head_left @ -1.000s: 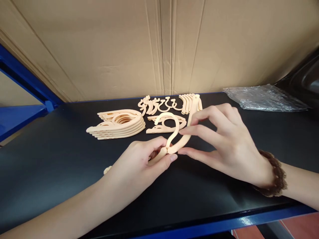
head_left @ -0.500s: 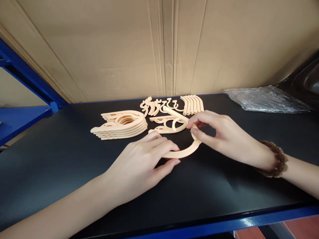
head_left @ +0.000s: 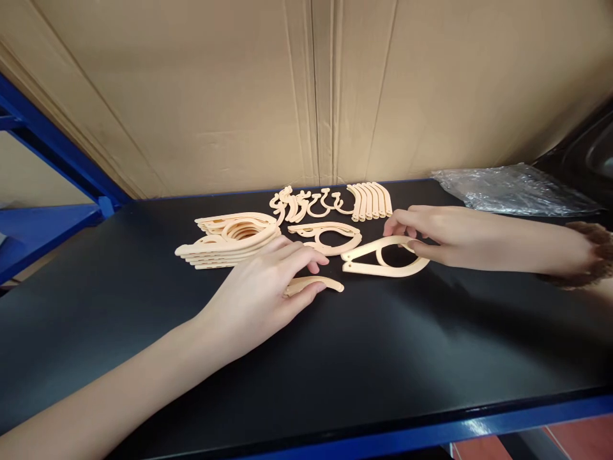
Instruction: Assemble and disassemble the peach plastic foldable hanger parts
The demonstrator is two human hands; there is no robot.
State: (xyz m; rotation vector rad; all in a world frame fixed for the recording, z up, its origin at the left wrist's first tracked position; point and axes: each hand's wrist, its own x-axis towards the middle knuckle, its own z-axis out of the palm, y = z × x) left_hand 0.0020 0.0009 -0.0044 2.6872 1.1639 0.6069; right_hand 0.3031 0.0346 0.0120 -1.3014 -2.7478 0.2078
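Spanning a curved piece (head_left: 330, 283) nearest the viewer, the left hand (head_left: 272, 284) is keeping its thumb and fingers parted; whether they are gripping, I cannot tell. Farther right, the right hand (head_left: 445, 236) is seemingly pinching the rounded end of a folded hanger (head_left: 383, 271), whose tips are pointing left. The step in hand is probably setting this hanger in place; the next move would be calling for a gentle right-hand release. Beyond, a hanger stack (head_left: 215, 257) is lying left; loose hooks (head_left: 301, 207) and a row of curved arms (head_left: 368, 201) are lying farthest.
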